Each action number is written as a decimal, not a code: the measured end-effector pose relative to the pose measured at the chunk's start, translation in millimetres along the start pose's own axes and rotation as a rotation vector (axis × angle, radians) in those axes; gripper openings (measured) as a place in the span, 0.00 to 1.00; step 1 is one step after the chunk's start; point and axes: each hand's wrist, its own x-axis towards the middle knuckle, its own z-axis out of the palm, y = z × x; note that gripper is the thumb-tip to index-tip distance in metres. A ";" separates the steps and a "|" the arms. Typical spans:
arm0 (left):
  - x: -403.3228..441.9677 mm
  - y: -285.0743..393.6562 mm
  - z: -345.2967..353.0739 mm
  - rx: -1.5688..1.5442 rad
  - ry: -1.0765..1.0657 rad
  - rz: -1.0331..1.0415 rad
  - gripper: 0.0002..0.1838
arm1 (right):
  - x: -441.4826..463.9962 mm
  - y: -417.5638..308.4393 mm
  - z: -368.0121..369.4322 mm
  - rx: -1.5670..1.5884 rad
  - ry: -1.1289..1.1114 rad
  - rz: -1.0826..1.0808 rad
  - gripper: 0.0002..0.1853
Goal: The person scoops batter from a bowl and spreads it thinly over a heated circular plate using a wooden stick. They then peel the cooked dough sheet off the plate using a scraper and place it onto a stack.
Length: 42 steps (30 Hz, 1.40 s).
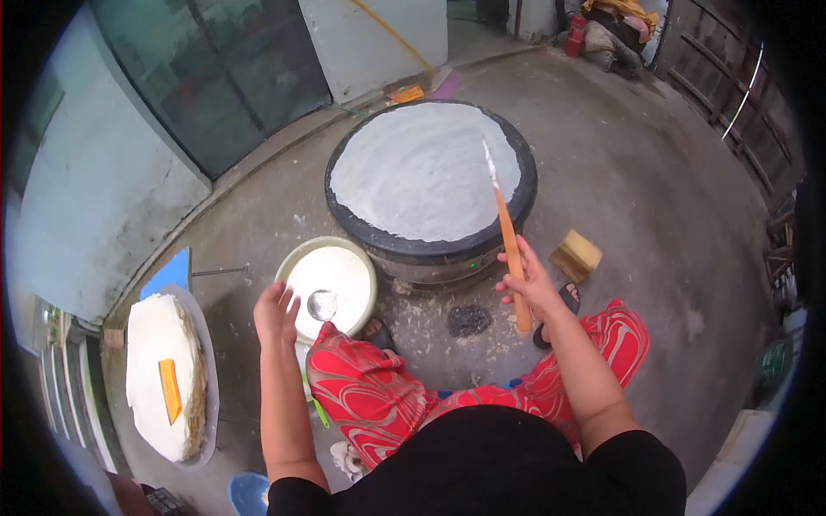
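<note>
A thin white sheet of batter covers most of the round black griddle. My right hand holds a long wooden spatula by its lower part; its narrow tip, smeared white, is over the right part of the sheet. My left hand is raised with its fingers apart, holding nothing, beside the left rim of a pale basin. White batter and a round metal ladle are in the basin.
At the left, a tall stack of white sheets bears an orange scraper. A blue dustpan lies behind it. A yellow sponge-like block is right of the griddle. A blue bowl stands at the lower left.
</note>
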 end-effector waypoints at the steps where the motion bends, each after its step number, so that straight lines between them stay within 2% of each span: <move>1: -12.0 8.5 21.8 -0.058 -0.082 0.001 0.15 | -4.4 -10.0 3.1 -0.012 0.027 0.019 0.33; 3: -35.6 19.7 62.1 -0.151 -0.219 0.001 0.17 | 3.2 14.6 -14.3 0.031 0.075 0.063 0.30; 4: -47.4 21.8 81.4 -0.187 -0.270 -0.003 0.17 | 2.8 22.5 -20.7 -0.051 0.109 0.076 0.28; 5: -55.6 21.5 99.7 -0.190 -0.273 -0.007 0.17 | 2.4 27.4 -25.1 -0.132 0.143 0.089 0.26; 7: -66.9 16.2 126.7 -0.205 -0.370 -0.047 0.17 | -0.7 34.5 -30.3 -0.108 0.172 0.136 0.24; 9: -61.9 -0.2 141.2 -0.188 -0.381 -0.088 0.17 | -3.7 37.7 -33.9 -0.081 0.204 0.182 0.22; 11: -51.0 -19.2 145.9 -0.170 -0.397 -0.125 0.16 | -4.5 38.7 -35.9 -0.049 0.221 0.212 0.22; 15: -39.1 -47.7 143.8 -0.072 -0.279 -0.240 0.14 | 5.7 44.5 -39.7 -0.098 0.245 0.264 0.23; 17: -42.4 -47.5 145.5 -0.131 -0.387 -0.329 0.14 | 15.6 47.2 -40.7 -0.052 0.209 0.227 0.23; 24: -50.4 -42.8 150.3 -0.093 -0.405 -0.307 0.13 | 38.6 38.6 -25.2 -0.082 0.268 0.289 0.22; 26: -50.4 -43.4 149.9 -0.097 -0.426 -0.323 0.13 | 46.2 42.6 -20.6 -0.326 0.378 0.249 0.21; 27: -50.4 -43.5 150.0 -0.100 -0.448 -0.337 0.13 | 51.7 57.7 -25.8 -0.324 0.379 0.249 0.21; 29: -51.2 -44.2 150.8 -0.099 -0.449 -0.339 0.13 | 61.8 92.5 -39.3 -0.954 0.349 -0.193 0.21; 30: -51.9 -44.7 151.2 -0.100 -0.450 -0.340 0.13 | 53.1 74.9 -29.8 -0.954 0.354 -0.194 0.21; 32: -51.8 -45.6 150.9 -0.096 -0.454 -0.344 0.13 | 34.3 41.5 -14.4 -0.320 0.254 0.221 0.21; 33: -51.7 -45.5 151.3 -0.093 -0.456 -0.347 0.13 | 33.7 41.4 -21.3 -0.321 0.258 0.216 0.21; 35: -56.2 -43.2 152.1 -0.092 -0.474 -0.343 0.14 | 30.3 40.8 -36.9 0.040 0.326 0.281 0.20; 36: -57.6 -42.5 151.9 -0.091 -0.486 -0.338 0.15 | 28.9 37.6 -35.8 0.039 0.407 0.276 0.20; 40: -56.7 -46.0 148.1 -0.103 -0.475 -0.348 0.13 | 31.6 40.6 -30.8 -0.080 0.407 0.138 0.20; 42: -58.1 -45.6 147.5 -0.088 -0.486 -0.356 0.13 | 33.7 32.7 -22.3 -0.121 0.300 0.132 0.20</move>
